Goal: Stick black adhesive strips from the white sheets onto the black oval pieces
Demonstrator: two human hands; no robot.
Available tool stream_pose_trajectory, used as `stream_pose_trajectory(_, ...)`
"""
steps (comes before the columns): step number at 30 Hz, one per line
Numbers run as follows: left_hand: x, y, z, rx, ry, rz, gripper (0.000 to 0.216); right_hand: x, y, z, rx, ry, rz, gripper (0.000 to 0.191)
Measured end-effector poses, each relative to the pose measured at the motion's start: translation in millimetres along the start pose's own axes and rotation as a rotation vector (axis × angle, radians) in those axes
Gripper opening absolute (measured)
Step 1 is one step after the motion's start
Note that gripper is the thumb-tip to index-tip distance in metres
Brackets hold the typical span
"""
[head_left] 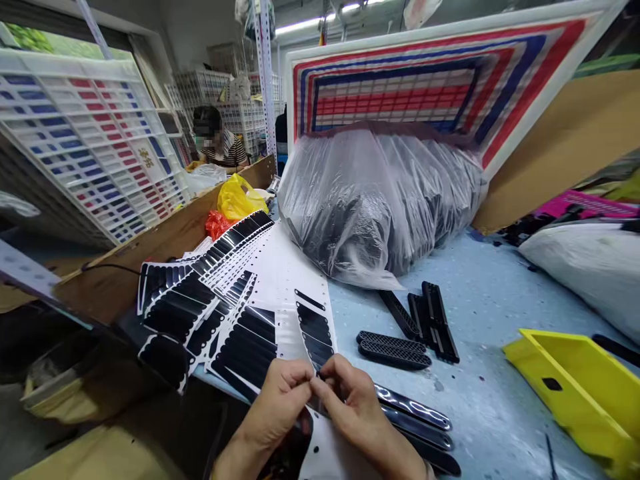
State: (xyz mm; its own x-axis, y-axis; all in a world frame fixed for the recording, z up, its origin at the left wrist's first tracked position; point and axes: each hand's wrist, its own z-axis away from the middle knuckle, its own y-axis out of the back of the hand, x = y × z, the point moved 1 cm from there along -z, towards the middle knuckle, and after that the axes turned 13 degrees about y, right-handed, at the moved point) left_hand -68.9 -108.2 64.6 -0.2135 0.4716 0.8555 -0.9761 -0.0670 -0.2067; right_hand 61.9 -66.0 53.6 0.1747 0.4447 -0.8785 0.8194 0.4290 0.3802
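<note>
At bottom centre, the left hand and right hand pinch closely together, seemingly for fine control, whatever they grip hidden; the black-strip sheet lies by their fingertips, probably for easy reach.

Front-left of the greyish see-through bag, black strips on white sheets; behind it, white frame banded red and blue; front-right, yellow bin.

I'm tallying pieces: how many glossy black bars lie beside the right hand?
3 visible, side by side just right of the right hand: the far bar, the middle bar and the near bar. The hand may hide others.
</note>
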Motion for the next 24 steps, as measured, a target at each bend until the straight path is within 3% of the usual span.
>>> stream_pose_trajectory(4, 0, 17, -16, 0.066, -0.154, -0.084, 0.022, 6, 24, -11, 0.069, -0.016, -0.097, 0.046)
stream_pose_trajectory(6, 1, 35, -35, 0.179, -0.228, -0.165, 0.021, 11, 52, -12, 0.224, -0.032, -0.058, 0.050)
stream_pose_trajectory(9, 12, 66, -71, 0.428, -0.220, -0.381, 0.021, 17, 103, -3, 0.474, -0.037, 0.023, 0.051)
stream_pose_trajectory(12, 31, 90, -100, 0.577, -0.215, -0.488, 0.020, 18, 142, 18, 0.600, -0.093, 0.050, 0.049)
stream_pose_trajectory(15, 44, 104, -107, 0.684, -0.229, -0.578, 0.022, 17, 157, 39, 0.616, -0.141, 0.034, 0.048)
stream_pose_trajectory(18, 45, 98, -94, 0.783, -0.255, -0.638, 0.016, 14, 153, 52, 0.525, -0.176, -0.016, 0.044)
stream_pose_trajectory(19, 43, 89, -88, 0.783, -0.264, -0.635, 0.014, 12, 150, 55, 0.491, -0.178, -0.037, 0.042)
stream_pose_trajectory(21, 35, 62, -77, 0.665, -0.255, -0.560, 0.022, 5, 143, 57, 0.419, -0.152, -0.073, 0.038)
stream_pose_trajectory(24, 20, 5, -67, 0.212, -0.106, -0.260, 0.045, -8, 134, 56, 0.320, -0.076, -0.106, 0.034)
